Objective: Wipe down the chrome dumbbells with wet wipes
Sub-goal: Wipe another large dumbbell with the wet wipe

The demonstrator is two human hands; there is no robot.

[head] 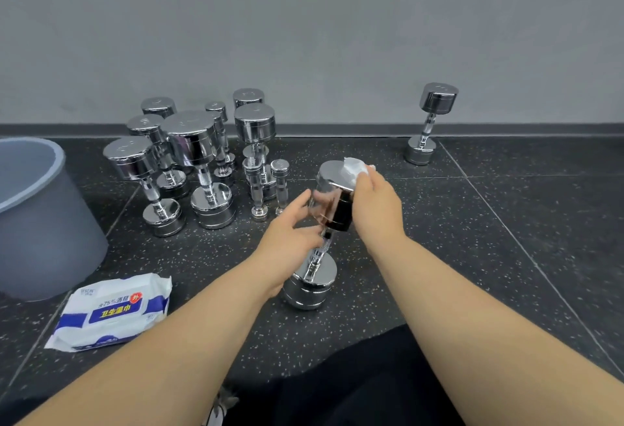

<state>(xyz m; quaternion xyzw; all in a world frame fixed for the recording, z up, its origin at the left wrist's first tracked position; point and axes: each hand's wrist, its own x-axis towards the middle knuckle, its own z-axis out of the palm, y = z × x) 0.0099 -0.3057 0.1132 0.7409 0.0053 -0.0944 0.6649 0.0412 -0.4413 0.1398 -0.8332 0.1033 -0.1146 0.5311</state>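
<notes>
Upright at near centre, dumbbell (pixel 312 277) balanced on one end. Right hand (pixel 374 202) clutching wet wipe (pixel 354 167) on top head; left hand (pixel 287 243) against head's side, grip unclear through blur. Could tip toward far-left dumbbell cluster (pixel 192 145) if pushed sideways.

The bin (pixel 40 223) is cut off by the left edge. The right hand (pixel 374 206) covers most of the wipe (pixel 354 165); only a white corner shows. The left hand (pixel 287 243) hides the upper part of the handle of the dumbbell (pixel 310 283), whose top head is smeared by blur. In the group (pixel 192 141), the rear dumbbells stand half hidden behind the front ones, and their top markings are too faint to read. Both forearms run off the bottom edge. The small print on the pack (pixel 111 310) is illegible.
</notes>
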